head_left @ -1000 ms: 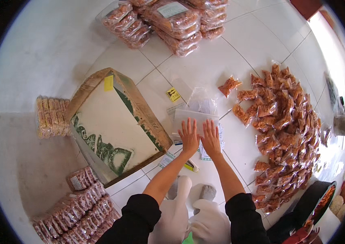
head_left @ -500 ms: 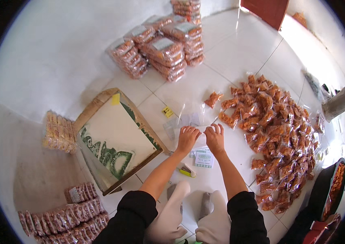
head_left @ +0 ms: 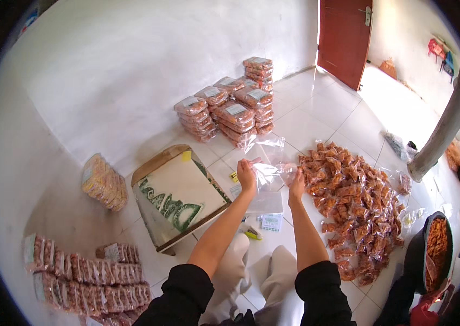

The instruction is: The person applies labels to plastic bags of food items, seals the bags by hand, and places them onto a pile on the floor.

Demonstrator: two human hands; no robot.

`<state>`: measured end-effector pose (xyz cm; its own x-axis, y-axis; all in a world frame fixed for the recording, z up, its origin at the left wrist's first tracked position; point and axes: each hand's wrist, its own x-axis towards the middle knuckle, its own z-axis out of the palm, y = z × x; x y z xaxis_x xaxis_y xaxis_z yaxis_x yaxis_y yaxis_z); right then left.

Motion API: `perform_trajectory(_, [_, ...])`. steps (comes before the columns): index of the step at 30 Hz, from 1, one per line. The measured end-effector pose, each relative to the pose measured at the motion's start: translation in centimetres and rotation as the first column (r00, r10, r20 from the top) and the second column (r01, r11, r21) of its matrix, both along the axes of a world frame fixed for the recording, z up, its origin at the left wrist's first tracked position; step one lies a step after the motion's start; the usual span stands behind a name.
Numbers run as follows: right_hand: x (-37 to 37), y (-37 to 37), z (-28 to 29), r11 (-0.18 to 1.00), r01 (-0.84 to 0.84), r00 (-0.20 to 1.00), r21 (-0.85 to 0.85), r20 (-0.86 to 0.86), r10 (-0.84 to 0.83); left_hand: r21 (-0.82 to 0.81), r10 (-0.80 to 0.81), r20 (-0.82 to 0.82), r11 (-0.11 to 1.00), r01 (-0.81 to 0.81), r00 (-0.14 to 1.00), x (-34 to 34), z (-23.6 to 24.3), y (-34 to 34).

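Note:
My left hand (head_left: 246,176) and my right hand (head_left: 296,183) are closed on either side of a clear plastic bag (head_left: 265,168), lifted above the floor in front of me. Below it lies a stack of flat clear sheets or bags (head_left: 265,202). Nearer my knees are a white-and-green paper label (head_left: 271,223) and a yellow-green cutter (head_left: 253,232). Left of my hands is a wood-framed board with a green stencil pattern (head_left: 170,202). A pile of small bags of orange-brown snack (head_left: 349,212) spreads beside my right hand.
Stacked packaged snacks (head_left: 224,114) stand by the back wall, more packs (head_left: 86,280) and yellowish packs (head_left: 105,182) at left. A black pot of shredded snack (head_left: 436,252) is at lower right, near a curved grey pillar (head_left: 441,125). A red door (head_left: 338,43) stands open at back.
My hands, earlier spread flat and then pinching on the clear plastic, now hold a bag up off the stack. The view has tilted up, showing more of the wall and door.

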<state>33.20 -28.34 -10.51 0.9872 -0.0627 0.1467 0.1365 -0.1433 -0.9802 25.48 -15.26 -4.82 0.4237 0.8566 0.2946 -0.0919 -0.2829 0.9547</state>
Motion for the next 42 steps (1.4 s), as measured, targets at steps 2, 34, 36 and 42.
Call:
perform_trajectory(2, [-4.5,0.4,2.4,0.886,-0.138,0.853,0.442,-0.401,0.333,-0.559,-0.175,0.467,0.702,0.442,0.867,-3.0,1.9,-0.7])
perform_trajectory(34, [-14.5,-0.4,15.0,0.676,-0.408,0.631,-0.614,0.346,0.695,0.512,-0.381,-0.362,0.682,0.523,0.851,-17.3,8.2,4.7])
perform_trajectory(36, [-15.6,-0.3,16.0,0.696,-0.392,0.613,-0.601,0.394,0.685,0.488,-0.377,-0.383,0.693,0.531,0.843,-17.3,8.2,4.1])
perform_trajectory(42, [-15.9,0.2,16.3,0.714,-0.195,0.435,-0.673,0.593,0.678,0.580,-0.311,-0.459,0.605,0.546,0.832,-16.9,8.8,3.3])
